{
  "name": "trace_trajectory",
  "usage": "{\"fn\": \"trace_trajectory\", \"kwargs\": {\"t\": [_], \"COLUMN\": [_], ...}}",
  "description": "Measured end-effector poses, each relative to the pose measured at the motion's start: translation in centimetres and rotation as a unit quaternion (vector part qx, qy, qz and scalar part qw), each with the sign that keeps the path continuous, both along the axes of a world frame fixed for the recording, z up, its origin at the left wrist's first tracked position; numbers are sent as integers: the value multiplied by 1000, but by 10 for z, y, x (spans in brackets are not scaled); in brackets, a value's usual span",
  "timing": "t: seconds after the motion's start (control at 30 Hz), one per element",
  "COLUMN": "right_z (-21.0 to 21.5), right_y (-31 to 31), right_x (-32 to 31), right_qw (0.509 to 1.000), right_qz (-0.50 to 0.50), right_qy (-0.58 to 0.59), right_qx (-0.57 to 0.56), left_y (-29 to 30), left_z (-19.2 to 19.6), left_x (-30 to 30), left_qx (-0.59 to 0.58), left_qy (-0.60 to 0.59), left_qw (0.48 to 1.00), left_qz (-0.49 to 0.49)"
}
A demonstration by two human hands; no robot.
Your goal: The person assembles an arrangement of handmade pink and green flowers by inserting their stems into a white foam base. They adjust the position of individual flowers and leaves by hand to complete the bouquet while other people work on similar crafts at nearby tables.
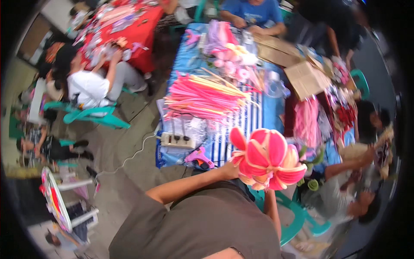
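Observation:
A large flower (264,154) with pink, cream-edged petals, seemingly made of fuzzy pipe cleaners, is held up in front of my body at the table's near right corner. My left hand (230,170) closes on its lower left side, with the fingertips partly hidden behind the petals. From below, my right forearm reaches up behind the bloom, which hides my right hand (268,193) almost wholly. Just left of the flower, a pink glue gun (199,157) lies on the table edge. Beyond it is a big pile of pink and peach pipe cleaners (202,97).
A white power strip (177,140) with plugs sits at the table's left edge, its white cord (125,162) trailing to the floor. Fluffy bundles (228,52), a tape roll (272,77) and cardboard (302,77) lie farther off. Green chairs (297,216) and several seated people surround me.

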State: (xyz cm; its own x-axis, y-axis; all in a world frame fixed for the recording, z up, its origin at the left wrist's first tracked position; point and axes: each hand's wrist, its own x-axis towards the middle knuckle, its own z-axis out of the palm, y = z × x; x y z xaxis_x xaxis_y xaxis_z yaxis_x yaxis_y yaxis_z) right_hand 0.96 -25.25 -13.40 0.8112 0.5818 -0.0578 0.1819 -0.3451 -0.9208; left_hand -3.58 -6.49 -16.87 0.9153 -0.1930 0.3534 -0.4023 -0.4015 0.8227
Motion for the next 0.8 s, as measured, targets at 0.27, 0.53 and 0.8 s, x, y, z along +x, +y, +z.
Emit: {"fn": "trace_trajectory", "kwargs": {"t": [0.27, 0.53, 0.8], "right_z": [20, 20, 28], "right_y": [5, 21, 27], "right_x": [1, -10, -11], "right_qw": [993, 983, 985], "right_qz": [16, 16, 32], "right_qy": [97, 146, 128], "right_qx": [64, 106, 109], "left_y": [121, 101, 46], "left_z": [107, 201, 213], "left_x": [44, 132, 177], "left_qx": [-134, -233, -67], "left_qy": [213, 244, 369], "left_qw": [965, 937, 895], "left_qz": [80, -93, -242]}}
